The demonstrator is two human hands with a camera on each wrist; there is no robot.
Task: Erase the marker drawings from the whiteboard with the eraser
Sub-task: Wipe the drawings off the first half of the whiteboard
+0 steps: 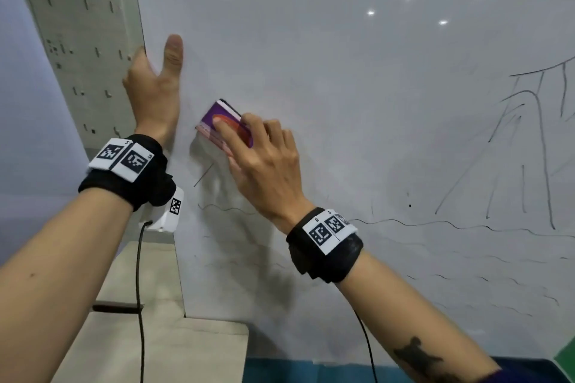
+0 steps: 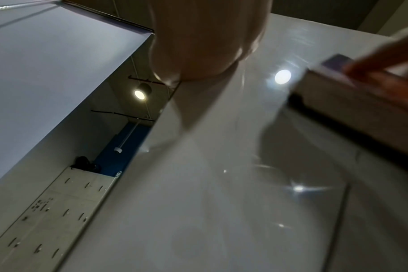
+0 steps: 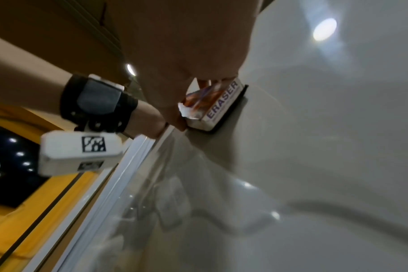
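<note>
A big whiteboard (image 1: 342, 71) stands upright in front of me. Black marker drawings (image 1: 529, 134) of arched and slanted lines fill its right side, a wavy line (image 1: 404, 222) runs across lower down, and a short stroke (image 1: 203, 174) sits below the eraser. My right hand (image 1: 264, 158) grips a purple and white eraser (image 1: 222, 116) and presses its dark felt flat on the board near the left edge. The right wrist view shows the eraser (image 3: 221, 103) lettered ERASER. My left hand (image 1: 155, 84) holds the board's left edge, thumb on the front, fingers hidden behind.
A beige slotted panel (image 1: 84, 50) stands behind the board's left edge. Beige table tops (image 1: 149, 336) lie below my left arm. Black cables hang from both wrist cameras. A blue strip (image 1: 311, 370) runs under the board's bottom edge.
</note>
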